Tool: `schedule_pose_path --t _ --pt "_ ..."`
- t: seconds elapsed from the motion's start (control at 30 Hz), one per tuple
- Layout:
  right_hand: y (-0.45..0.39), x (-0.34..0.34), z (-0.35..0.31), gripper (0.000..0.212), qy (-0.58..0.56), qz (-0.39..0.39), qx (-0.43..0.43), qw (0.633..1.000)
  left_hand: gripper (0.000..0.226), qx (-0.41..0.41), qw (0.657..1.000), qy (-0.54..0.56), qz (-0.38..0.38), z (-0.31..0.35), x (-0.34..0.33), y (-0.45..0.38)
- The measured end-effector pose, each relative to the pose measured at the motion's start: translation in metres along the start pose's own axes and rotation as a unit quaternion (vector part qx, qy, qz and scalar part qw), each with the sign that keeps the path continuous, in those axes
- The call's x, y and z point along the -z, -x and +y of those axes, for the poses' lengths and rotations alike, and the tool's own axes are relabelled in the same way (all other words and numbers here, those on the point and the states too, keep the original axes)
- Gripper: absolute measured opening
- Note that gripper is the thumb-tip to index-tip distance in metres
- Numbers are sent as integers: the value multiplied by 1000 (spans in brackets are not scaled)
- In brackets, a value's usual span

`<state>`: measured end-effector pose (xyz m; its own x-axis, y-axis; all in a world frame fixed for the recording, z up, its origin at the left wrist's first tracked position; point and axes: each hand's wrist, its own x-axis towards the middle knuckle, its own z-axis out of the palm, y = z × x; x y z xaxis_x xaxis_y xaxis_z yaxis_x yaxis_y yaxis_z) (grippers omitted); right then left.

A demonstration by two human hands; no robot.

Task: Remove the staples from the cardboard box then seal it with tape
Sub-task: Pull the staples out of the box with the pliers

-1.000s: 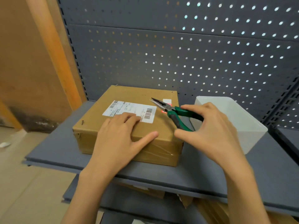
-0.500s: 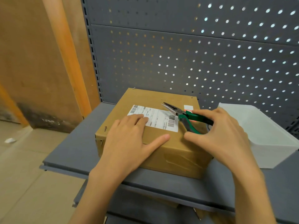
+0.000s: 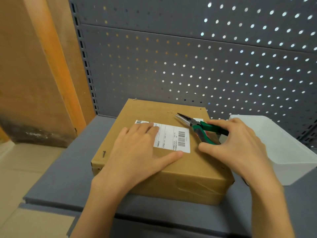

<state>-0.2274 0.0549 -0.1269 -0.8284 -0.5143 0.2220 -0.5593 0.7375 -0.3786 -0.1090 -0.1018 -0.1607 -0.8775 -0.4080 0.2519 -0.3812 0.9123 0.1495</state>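
A grey pegboard panel [image 3: 197, 66] fills the far side of the scene, with a wooden board [image 3: 34, 74] leaning at the far left. In front of the panel runs a grey shelf [image 3: 68, 169], and on it sits the cardboard box [image 3: 188, 172], lying flat with its long axis running from the near right corner toward the far left, its far edge close to the panel. Clear tape shows on its near side face. A white plastic bin [image 3: 288, 152] stands on the shelf just to the right of the box.

The left hand [image 3: 137, 152] lies flat on the box top, fingers straight and spread, thumb out to the right, fingertips resting over the left part of a white shipping label [image 3: 173, 138] whose barcode is at its right end. The right hand [image 3: 240, 146] curls round the green handles of a pair of needle-nose pliers [image 3: 197, 125] above the right part of the box top. The pliers' long axis runs from right to far left, and the narrow metal nose points toward the far left, ending near a small staple [image 3: 169, 111] on the far part of the lid. Another dark staple [image 3: 104, 153] sticks out at the box's left edge, near the near-left corner.
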Motion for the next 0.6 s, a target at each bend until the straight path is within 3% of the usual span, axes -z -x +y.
schedule_pose_path --t 0.3,0.6 --pt "-24 4 -4 58 26 -54 8 998 102 -4 1000 19 10 1 -7 -12" --pt "-43 0 -4 71 33 -68 27 997 102 5 999 40 19 3 -6 -9"
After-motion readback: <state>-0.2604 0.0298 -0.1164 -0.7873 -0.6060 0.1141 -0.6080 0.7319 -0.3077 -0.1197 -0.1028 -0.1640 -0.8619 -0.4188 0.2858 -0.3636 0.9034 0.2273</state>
